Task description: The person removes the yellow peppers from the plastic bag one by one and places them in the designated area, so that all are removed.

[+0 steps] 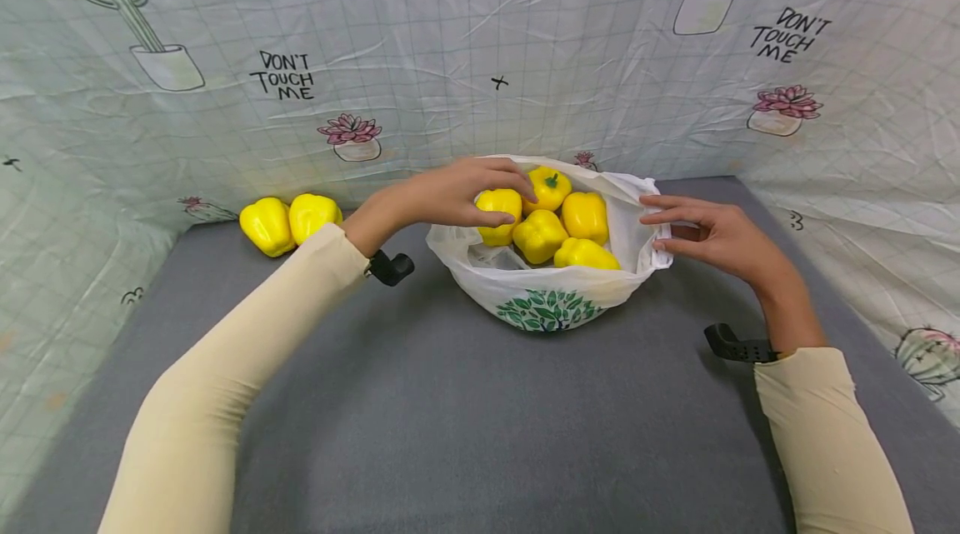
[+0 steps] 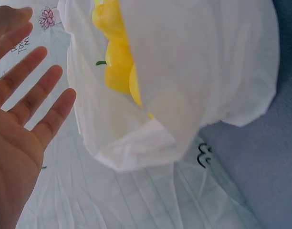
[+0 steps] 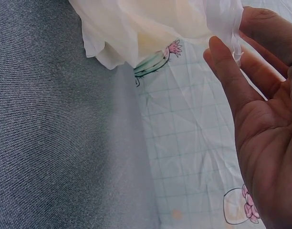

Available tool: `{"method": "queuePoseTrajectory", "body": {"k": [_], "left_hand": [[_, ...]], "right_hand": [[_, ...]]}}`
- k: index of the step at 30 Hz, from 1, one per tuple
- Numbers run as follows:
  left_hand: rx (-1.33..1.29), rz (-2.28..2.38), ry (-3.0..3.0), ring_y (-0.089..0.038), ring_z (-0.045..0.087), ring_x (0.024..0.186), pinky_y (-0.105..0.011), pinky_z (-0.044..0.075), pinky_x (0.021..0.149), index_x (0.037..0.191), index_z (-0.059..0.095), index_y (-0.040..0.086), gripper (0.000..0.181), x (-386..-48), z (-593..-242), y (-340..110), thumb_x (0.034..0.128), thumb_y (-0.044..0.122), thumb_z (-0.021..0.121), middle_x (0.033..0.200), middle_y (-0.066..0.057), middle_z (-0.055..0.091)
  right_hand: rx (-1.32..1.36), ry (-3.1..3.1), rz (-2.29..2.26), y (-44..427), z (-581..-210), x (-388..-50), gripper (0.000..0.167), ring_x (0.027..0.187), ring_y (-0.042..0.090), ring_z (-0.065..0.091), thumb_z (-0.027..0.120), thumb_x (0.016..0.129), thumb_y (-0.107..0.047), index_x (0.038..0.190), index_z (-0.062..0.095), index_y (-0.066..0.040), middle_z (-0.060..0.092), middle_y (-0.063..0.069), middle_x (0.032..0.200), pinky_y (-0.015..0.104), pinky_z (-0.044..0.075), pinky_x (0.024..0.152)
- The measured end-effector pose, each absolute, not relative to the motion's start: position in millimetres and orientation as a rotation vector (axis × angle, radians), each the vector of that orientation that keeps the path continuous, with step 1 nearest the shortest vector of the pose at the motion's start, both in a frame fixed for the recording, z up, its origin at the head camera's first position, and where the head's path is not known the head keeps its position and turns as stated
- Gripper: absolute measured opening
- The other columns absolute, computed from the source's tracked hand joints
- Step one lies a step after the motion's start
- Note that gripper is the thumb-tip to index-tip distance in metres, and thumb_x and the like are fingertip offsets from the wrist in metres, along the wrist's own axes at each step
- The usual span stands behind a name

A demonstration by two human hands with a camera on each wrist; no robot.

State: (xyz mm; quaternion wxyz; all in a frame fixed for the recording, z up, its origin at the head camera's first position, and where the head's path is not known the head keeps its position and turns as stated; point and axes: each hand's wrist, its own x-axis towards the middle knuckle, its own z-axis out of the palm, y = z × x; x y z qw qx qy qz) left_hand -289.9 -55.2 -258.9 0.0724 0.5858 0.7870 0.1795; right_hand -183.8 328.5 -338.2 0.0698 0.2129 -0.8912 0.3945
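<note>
A white plastic bag [image 1: 487, 280] with a green tree print stands wide-mouthed at the back of the table. Several yellow bell peppers [image 1: 541, 236] lie inside it. My left hand [image 1: 461, 191] reaches over the bag's left rim, above the peppers, fingers spread and holding nothing. In the left wrist view those fingers [image 2: 29, 98] are apart beside the bag. At the bag's right rim, my right hand [image 1: 712, 238] holds the edge between thumb and fingers. The right wrist view shows the bag's edge [image 3: 236, 40] between the digits of that hand [image 3: 267, 124].
Two more yellow bell peppers [image 1: 267, 227] lie side by side at the back left, outside the bag. The grey table [image 1: 510, 434] stretches towards me. Behind and beside it hangs a pale sheet [image 1: 465, 34] printed with cacti and lettering.
</note>
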Motion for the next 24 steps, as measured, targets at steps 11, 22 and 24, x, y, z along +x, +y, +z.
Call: {"method": "queuePoseTrajectory", "body": {"k": [11, 22, 24], "left_hand": [[1.811, 0.459, 2.175, -0.015, 0.046, 0.133, -0.032, 0.033, 0.116, 0.133, 0.065, 0.017, 0.039, -300, -260, -21, 0.0965, 0.028, 0.072, 0.141, 0.0, 0.057], [1.819, 0.45, 2.035, -0.019, 0.05, 0.13, -0.031, 0.033, 0.114, 0.136, 0.064, 0.015, 0.049, -306, -267, 3, 0.091, 0.028, 0.079, 0.138, 0.002, 0.06], [1.809, 0.44, 2.028, -0.017, 0.049, 0.131, -0.03, 0.033, 0.115, 0.138, 0.063, 0.015, 0.052, -305, -268, 8, 0.09, 0.028, 0.08, 0.139, 0.002, 0.06]], "right_hand": [[0.635, -2.701, 1.173, 329, -337, -186, 0.041, 0.128, -0.005, 0.046, 0.079, 0.086, 0.0, 0.125, 0.073, -0.009, 0.057, 0.01, 0.147, 0.006, 0.045, 0.09], [0.668, -2.686, 1.187, 326, -333, -185, 0.041, 0.126, -0.004, 0.047, 0.078, 0.086, 0.002, 0.126, 0.072, -0.007, 0.056, 0.011, 0.147, 0.007, 0.045, 0.085], [0.664, -2.684, 1.198, 325, -333, -184, 0.041, 0.125, -0.004, 0.048, 0.078, 0.086, 0.002, 0.126, 0.072, -0.007, 0.056, 0.012, 0.147, 0.007, 0.045, 0.084]]}}
